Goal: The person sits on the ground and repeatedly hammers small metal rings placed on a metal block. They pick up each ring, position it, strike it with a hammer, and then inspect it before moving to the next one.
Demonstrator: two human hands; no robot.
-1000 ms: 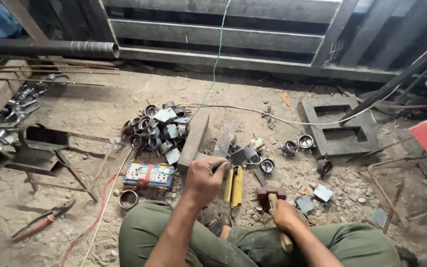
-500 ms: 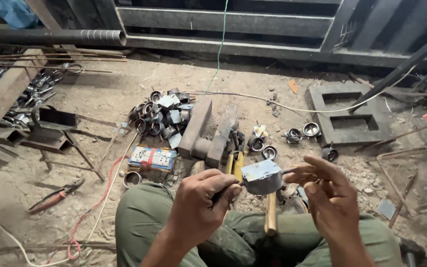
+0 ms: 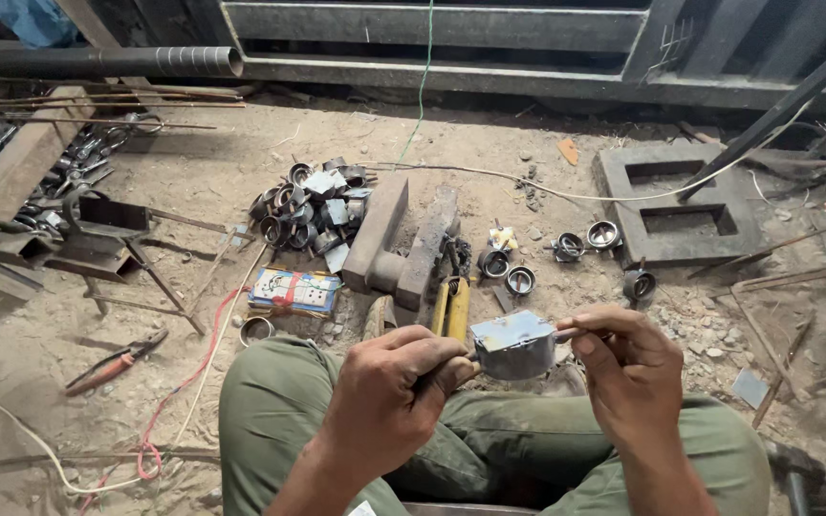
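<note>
Change since 1 s ago: both hands up off the ground, hammer no longer in the right hand, grey metal box piece [image 3: 513, 344] now lifted between the hands above the lap. Reads as a switch from striking to inspecting or turning the piece; judgement only.

Left to right:
- 1 pair of red-handled pliers [image 3: 115, 363] on the dirt, far left, well apart from the hands.
- 1 colourful flat packet [image 3: 294, 290] beside the left knee.
- 1 heap of cut metal rings and square offcuts [image 3: 310, 205]; count inside not readable.
- 2 heavy steel bars [image 3: 403, 239] lying side by side as an anvil.
- Left hand [image 3: 389, 401]: fingers curled closed around a thin stub at the box's left edge, pinching it.
- Box piece: mid-air, between both hands, over green trousers.
- Right hand [image 3: 628, 368]: thumb and fingertips pinching the box's right side, remaining fingers loosely bent.
- About 5 loose rings [image 3: 604, 234] on the ground beyond the hands.
- 1 block with 2 rectangular openings [image 3: 676, 205], right.
</note>
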